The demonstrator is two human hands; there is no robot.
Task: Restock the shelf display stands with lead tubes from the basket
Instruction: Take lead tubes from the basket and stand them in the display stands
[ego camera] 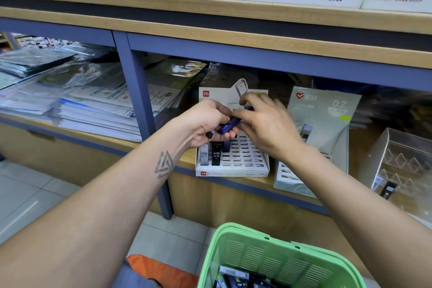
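Blue lead tubes [228,126] between curled fingers [230,134]

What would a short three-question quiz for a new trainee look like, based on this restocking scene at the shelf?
1. True or false: the white display stand is already full.
2. Which hand holds the bundle of blue lead tubes: A) left hand B) right hand?
3. Fill in: the green basket sits ____ the shelf.

Key
1. False: most slots are empty; only a few tubes stand at its left side.
2. A: the left hand grips them while the right hand's fingers pinch one.
3. Below, in front of the person.
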